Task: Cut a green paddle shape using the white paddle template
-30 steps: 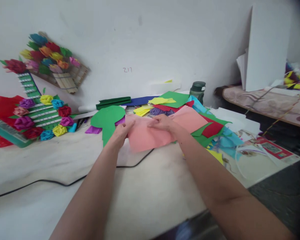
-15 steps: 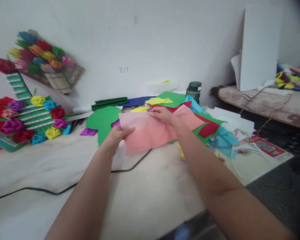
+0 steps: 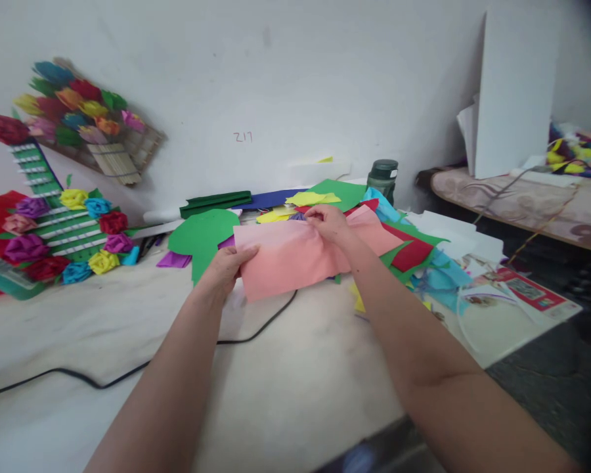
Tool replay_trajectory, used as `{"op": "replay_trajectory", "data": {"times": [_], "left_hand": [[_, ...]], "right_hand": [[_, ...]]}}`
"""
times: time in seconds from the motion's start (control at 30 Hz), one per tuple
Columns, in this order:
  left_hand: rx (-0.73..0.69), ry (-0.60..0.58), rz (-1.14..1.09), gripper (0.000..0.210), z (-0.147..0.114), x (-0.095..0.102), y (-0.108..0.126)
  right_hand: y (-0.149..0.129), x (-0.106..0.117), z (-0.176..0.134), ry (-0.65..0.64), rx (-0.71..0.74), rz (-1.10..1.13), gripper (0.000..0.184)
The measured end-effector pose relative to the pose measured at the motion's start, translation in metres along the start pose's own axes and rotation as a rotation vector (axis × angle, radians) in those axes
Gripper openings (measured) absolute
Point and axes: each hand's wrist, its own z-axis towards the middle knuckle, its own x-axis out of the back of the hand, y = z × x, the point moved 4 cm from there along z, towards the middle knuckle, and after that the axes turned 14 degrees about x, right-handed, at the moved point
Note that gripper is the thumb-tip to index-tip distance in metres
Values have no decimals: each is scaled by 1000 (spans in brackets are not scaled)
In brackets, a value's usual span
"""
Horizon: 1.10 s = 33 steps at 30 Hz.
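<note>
A sheet of pink paper (image 3: 280, 263) is held up above the table between my two hands. My left hand (image 3: 229, 266) pinches its left edge, thumb in front and fingers behind. The fingers of my right hand (image 3: 328, 222) are closed on the sheet's top edge toward the right, where the paper creases a little. Behind it lies a heap of coloured paper, with a green paper piece (image 3: 204, 236) at the left and yellow paper (image 3: 315, 198) at the back. More pink paper (image 3: 374, 230) shows beyond my right wrist.
A black cable (image 3: 256, 334) crosses the white table (image 3: 295, 387). Paper roses on a green guitar shape (image 3: 73, 230) and a paper bouquet (image 3: 86, 118) stand at the left. A dark green bottle (image 3: 383, 179) is at the back. White boards (image 3: 512, 98) lean at the right.
My right hand has slid slightly right and up along the sheet's top edge, its fingers now more bunched. My left hand keeps its hold on the left edge.
</note>
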Motion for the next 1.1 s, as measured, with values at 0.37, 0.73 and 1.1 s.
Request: {"op": "replay_trajectory", "data": {"times": [0.37,0.73,1.1], "left_hand": [[-46,10,-107,29,7,6,0],[24,49,-278,16,-1,3,6],[106,-46,-206,18,5,8,2]], "right_hand": [[-72,-13,8,-211,324,-64,17],[-82,-43,-10,-554,322,19,35],[-68,-43,-11,-486,195,60,36]]}}
